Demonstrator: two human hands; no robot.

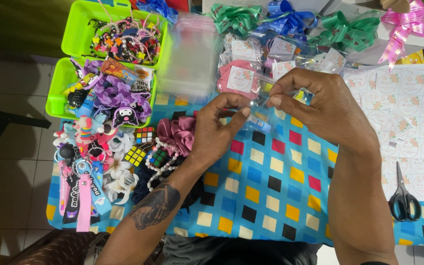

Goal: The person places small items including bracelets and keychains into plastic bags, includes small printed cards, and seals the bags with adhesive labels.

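I am looking down at a counter [271, 196] covered by a blue cloth patterned with small squares in yellow, red, black and cream. Along its right side lies a large sheet of round floral stickers [410, 108], with black-handled scissors [404, 198] resting on its lower edge. At the upper left sit two lime-green trays [65, 86], the far one full of bead bracelets, the near one holding purple crocheted pieces and small character charms. Below them is a heap of keychains and lanyards [87, 181], then two small puzzle cubes [145, 135] and a pink scrunchie [176, 133]. Across the far edge lie ribbon bows [342, 29] in green, blue and pink, with filled and stickered gift packets [241, 78] in front of them and a stack of clear empty bags [187, 59] to their left.

My two hands meet just above the middle of the cloth. My left hand [217, 132] and my right hand [320, 108] each have a grip closed, thumb against fingers, on one small clear plastic packet [258, 110] held between them, slightly above the counter. Something blue and something yellow show through the plastic; I cannot tell what they are.
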